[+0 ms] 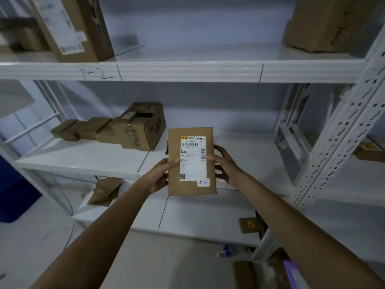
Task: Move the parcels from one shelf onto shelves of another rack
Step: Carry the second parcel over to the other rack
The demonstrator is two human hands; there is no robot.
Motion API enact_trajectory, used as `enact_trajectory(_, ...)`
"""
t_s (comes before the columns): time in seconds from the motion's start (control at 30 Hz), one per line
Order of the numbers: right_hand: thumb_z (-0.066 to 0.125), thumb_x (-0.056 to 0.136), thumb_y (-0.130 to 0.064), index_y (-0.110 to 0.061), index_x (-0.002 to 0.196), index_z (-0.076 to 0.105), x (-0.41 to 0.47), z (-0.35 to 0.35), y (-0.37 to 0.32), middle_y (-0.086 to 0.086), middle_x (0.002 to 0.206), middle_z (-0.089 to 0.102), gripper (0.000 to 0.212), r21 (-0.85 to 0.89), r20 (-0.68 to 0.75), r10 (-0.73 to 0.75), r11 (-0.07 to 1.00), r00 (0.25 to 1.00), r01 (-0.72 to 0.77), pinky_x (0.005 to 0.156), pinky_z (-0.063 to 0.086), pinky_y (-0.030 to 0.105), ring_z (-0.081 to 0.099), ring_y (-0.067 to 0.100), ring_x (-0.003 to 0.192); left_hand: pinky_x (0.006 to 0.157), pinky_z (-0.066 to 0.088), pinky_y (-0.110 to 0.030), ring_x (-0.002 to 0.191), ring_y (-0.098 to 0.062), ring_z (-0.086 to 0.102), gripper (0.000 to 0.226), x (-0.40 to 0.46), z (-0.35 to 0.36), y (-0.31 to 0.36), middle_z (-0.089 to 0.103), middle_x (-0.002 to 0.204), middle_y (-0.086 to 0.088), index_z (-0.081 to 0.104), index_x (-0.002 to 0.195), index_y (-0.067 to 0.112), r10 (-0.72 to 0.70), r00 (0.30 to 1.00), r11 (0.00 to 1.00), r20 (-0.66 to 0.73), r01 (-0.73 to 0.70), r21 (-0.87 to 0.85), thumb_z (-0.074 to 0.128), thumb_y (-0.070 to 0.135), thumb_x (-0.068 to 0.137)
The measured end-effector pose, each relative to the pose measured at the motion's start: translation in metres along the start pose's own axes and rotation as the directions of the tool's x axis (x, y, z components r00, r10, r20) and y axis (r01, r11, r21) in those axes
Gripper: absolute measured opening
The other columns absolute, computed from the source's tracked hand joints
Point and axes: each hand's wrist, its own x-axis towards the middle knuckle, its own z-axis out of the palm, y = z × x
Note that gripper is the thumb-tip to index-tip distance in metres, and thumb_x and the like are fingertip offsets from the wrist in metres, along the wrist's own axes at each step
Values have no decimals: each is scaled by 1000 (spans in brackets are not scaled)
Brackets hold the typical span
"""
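So the person has a flat brown parcel [192, 161] held up in front of the white rack, roughly level with the middle shelf [83, 158] and hanging just off its front edge, not resting on anything. The left hand [159, 175] pinches the left edge with the thumb lying over the front face, and the right hand [226, 164] does the same on the right edge, thumb on the shipping label [193, 158] and the other fingers wrapped behind, so both sets of fingers are closed on the parcel. Judging by how thin it looks and how loosely it's being held out at arm's length, it's probably light, and the faces look flat and unbent, so likely a stiff cardboard mailer rather than a squishy bag (can't tell what's inside, so no tossing). The plain card looks grippy enough, though the label could be slicker under a thumb. Taking it by the two long edges near the middle, as it is now, seems like the sensible hold. Its long axis runs up and down, nearly vertical, label face turned toward the camera, print reading upright, top end pointing at the upper shelf [187, 70]. A cluster of cardboard boxes [133, 129] sits on the left part of the middle shelf, well apart from the parcel, with bare shelf just behind it.
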Motion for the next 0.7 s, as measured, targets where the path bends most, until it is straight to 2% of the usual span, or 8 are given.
enact_trajectory(0.1, 84, 58, -47, -49, 125, 51, -2, 76, -1, -1, 122, 68, 75, -18, 56, -22, 1000, 998, 23, 94, 54, 44, 66, 25, 110, 112, 43, -55, 130, -34, 59, 71, -47, -63, 4, 65, 140, -9, 52, 144, 18, 38, 998, 999, -54, -38, -16, 74, 40, 80)
enact_trajectory(0.23, 83, 60, -45, -45, 130, 50, -6, 184, -2, 3, 125, 67, 77, -45, 119, -66, 996, 991, 72, 100, 51, 49, 65, 27, 112, 112, 43, -55, 131, -34, 59, 74, -116, -152, 10, 65, 139, -11, 51, 143, 15, 84, 987, 996, -136, -88, -25, 75, 41, 78)
enact_trajectory(0.37, 83, 58, -44, -44, 131, 50, -10, 285, -7, 3, 124, 68, 80, -30, 166, -88, 995, 982, 94, 93, 55, 44, 66, 26, 111, 114, 41, -54, 132, -35, 58, 70, -175, -231, 27, 64, 139, -13, 50, 144, 13, 123, 972, 992, -199, -129, -14, 72, 38, 83)
enact_trajectory(0.47, 80, 66, -41, -42, 135, 49, -4, 350, -16, 4, 123, 70, 76, -33, 203, -103, 993, 974, 112, 90, 56, 44, 68, 27, 109, 116, 38, -55, 136, -38, 53, 60, -208, -283, 45, 59, 144, -15, 47, 146, 11, 139, 957, 989, -254, -146, -11, 64, 33, 93)
enact_trajectory(0.6, 78, 72, -39, -41, 136, 48, 17, 422, -41, 4, 119, 71, 71, -42, 234, -130, 989, 963, 144, 80, 56, 38, 68, 26, 106, 115, 39, -57, 136, -38, 53, 56, -231, -345, 75, 59, 145, -14, 48, 147, 15, 159, 945, 987, -287, -163, 9, 59, 35, 96)
enact_trajectory(0.7, 78, 76, -39, -36, 141, 45, 44, 468, -63, 5, 125, 68, 73, -53, 265, -172, 980, 949, 192, 88, 55, 44, 65, 28, 114, 114, 39, -56, 135, -37, 54, 57, -235, -390, 104, 60, 144, -14, 49, 147, 17, 183, 934, 983, -305, -177, 49, 58, 40, 96)
